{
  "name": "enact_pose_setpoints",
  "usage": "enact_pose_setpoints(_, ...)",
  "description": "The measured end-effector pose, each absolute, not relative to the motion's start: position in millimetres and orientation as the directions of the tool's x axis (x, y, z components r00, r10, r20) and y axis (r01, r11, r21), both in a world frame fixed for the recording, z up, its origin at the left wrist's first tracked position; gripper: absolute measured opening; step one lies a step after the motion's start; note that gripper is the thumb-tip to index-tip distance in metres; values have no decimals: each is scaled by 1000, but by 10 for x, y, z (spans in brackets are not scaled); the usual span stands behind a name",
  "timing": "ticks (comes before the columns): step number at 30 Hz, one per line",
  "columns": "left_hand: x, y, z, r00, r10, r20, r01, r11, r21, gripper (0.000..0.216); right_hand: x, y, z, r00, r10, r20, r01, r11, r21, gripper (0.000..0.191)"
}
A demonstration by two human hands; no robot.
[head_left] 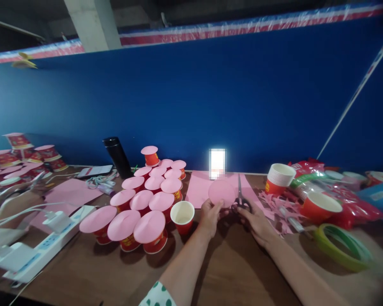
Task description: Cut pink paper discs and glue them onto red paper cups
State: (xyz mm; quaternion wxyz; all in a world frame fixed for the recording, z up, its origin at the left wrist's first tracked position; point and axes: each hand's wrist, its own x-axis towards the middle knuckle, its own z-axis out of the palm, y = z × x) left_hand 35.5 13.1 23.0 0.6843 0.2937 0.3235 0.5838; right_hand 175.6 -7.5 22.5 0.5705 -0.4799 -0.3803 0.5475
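My left hand (211,216) pinches the lower edge of a round pink paper disc (221,192). Beside it, my right hand (253,220) has its fingers in the handles of a pair of black scissors (239,191), whose blades point up and away from me. Pink paper sheets (196,189) lie on the table behind both hands. Just left of my left forearm stands an upright red paper cup (182,216) with its mouth uncovered. Further left are several red cups, each topped with a pink paper disc (149,226).
A black bottle (117,157) and a white power strip (47,244) are at left. To the right sit stacked cups (279,178), pink paper scraps (282,208), red plastic packaging (351,199) and tape rolls (341,250). A blue partition (191,97) rises behind the table. Another person's arm (15,206) shows at far left.
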Motion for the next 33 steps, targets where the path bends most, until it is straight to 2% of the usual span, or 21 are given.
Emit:
enact_pose_setpoints(5,361,147,192,48,992,-118,-552,125,824,35,1766,-23,192,169,981,-91,-295,-37,-955,49)
enact_pose_setpoints(10,365,182,140,14,992,-124,-548,111,829,31,1766,-20,204,116,990,-82,-359,-35,-933,21)
enact_pose_setpoints(11,360,190,131,15,992,-123,-561,110,821,31,1765,-21,214,99,991,-86,-387,-41,-921,20)
enact_pose_setpoints(16,333,217,111,12,989,-147,-622,122,773,32,1731,-30,270,35,991,-129,-452,-99,-886,26)
enact_pose_setpoints(21,317,212,144,-32,975,-220,-599,158,785,32,1739,-25,285,-37,987,-158,-519,-154,-841,24)
enact_pose_setpoints(24,313,217,154,-49,972,-232,-591,159,791,31,1773,-26,256,-62,989,-134,-558,-145,-817,28)
enact_pose_setpoints(27,312,232,151,-63,972,-225,-599,144,788,31,1796,-29,230,-92,991,-98,-529,-132,-838,35)
enact_pose_setpoints(33,316,239,184,-61,976,-208,-625,125,770,33,1791,-5,223,41,987,-154,-481,-116,-869,31)
